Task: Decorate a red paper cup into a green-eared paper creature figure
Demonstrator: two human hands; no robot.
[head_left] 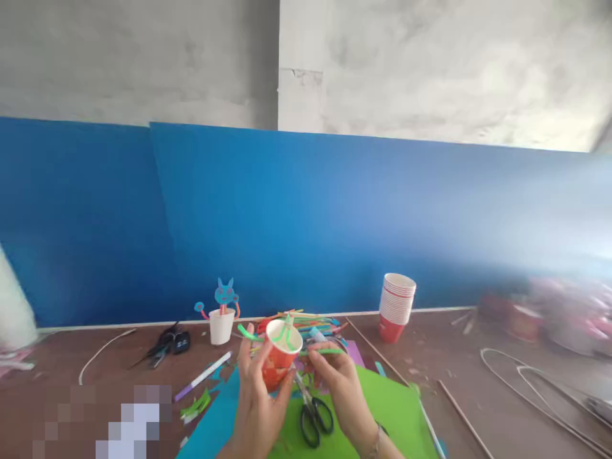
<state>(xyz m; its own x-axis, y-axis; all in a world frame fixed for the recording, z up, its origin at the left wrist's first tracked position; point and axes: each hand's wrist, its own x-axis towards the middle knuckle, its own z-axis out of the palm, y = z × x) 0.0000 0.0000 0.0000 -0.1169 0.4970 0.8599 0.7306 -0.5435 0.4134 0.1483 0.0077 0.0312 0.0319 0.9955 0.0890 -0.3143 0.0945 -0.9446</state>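
Note:
My left hand [261, 395] is wrapped round an orange-red paper cup [277, 370] with a white rim, tilted so that its inside faces me. Green strips cross the cup's inside, and a green strip [248, 333] sticks out on its left. On the cup's other side, my right hand [337, 382] pinches a green strip [325, 351] that reaches towards the cup's wall. Whether this strip is fixed to the cup, I cannot tell. Just below the cup, black-handled scissors [313, 417] lie on a green paper sheet [387, 408].
A white cup with a blue cat figure [224, 312] stands at the back left, a stack of paper cups [396, 306] at the back right. Coloured strips [320, 325], a purple marker [203, 376], black keys [179, 341], sticks [463, 417] and a cable [526, 382] lie about.

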